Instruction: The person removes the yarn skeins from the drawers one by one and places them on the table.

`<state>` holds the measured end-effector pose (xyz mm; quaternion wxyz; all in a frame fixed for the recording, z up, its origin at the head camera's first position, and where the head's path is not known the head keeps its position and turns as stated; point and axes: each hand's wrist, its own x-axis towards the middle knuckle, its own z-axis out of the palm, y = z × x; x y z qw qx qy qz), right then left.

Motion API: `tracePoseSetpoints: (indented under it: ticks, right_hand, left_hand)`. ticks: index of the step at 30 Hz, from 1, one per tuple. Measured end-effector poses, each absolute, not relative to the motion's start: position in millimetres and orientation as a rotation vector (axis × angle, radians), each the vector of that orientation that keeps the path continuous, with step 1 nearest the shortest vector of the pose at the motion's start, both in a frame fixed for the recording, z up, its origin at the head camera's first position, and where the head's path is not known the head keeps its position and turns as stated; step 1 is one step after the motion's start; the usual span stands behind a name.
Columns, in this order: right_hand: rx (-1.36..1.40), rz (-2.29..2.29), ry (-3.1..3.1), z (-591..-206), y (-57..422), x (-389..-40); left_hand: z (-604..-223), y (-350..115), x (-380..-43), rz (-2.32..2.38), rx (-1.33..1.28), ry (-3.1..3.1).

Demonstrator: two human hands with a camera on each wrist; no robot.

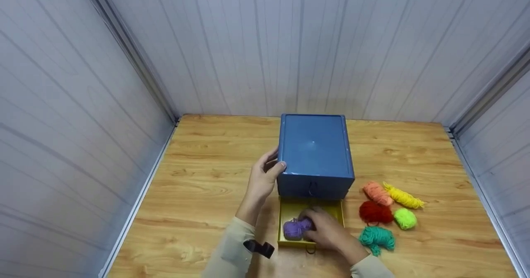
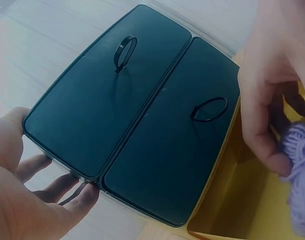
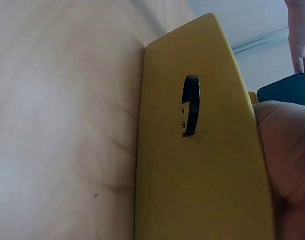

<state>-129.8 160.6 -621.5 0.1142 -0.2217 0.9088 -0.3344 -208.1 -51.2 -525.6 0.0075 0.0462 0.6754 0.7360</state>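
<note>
My left hand [image 1: 261, 180] rests against the left side of a blue drawer cabinet [image 1: 314, 145], thumb at its top edge and fingers along the side. Below the cabinet's two dark upper drawer fronts, a yellow drawer [image 2: 222, 200] is pulled out toward me. Inside it, my right hand [image 1: 325, 227] reaches over the front wall and pinches one end of a purple yarn bundle [image 1: 292, 230]. In the left wrist view, its fingertips lie at the bundle's tied end. A black loop handle [image 3: 194, 107] hangs on the yellow drawer's front.
Right of the drawer lie yarn bundles on the wooden table [image 1: 198, 187]: orange [image 1: 377, 193], yellow [image 1: 403, 196], dark red [image 1: 375, 212], lime green [image 1: 405, 219] and teal [image 1: 377, 238]. Pale panel walls [image 1: 248, 46] enclose the table at the back and sides.
</note>
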Motion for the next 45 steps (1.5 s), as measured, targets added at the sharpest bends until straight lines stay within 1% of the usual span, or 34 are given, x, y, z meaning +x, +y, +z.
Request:
tracePoseSetpoints:
  ticks: [9,23,28,39,45]
  right_hand:
    - [-0.623,-0.995,2.665,-623.4,163.9,-130.0]
    - [-0.569,-1.064,2.803,-614.8,171.7,-122.2]
    - [-0.591,-1.084,2.811,-612.6,175.6,-120.3]
    - [-0.626,-1.178,2.794,-595.2,181.3,-117.2]
    - [-0.615,-1.180,2.861,-585.5,190.8,-110.0]
  left_hand:
    - [-526.1,-51.8,-208.8,2.280,0.136,2.123]
    - [-525.3,-52.1,-209.5,2.294,0.186,2.123]
    - [-525.2,-51.4,-208.9,2.311,0.187,2.113]
    - [-525.8,-51.8,-209.3,2.299,0.168,2.119]
    - [-526.3,-51.5,-209.0,2.299,0.159,2.124]
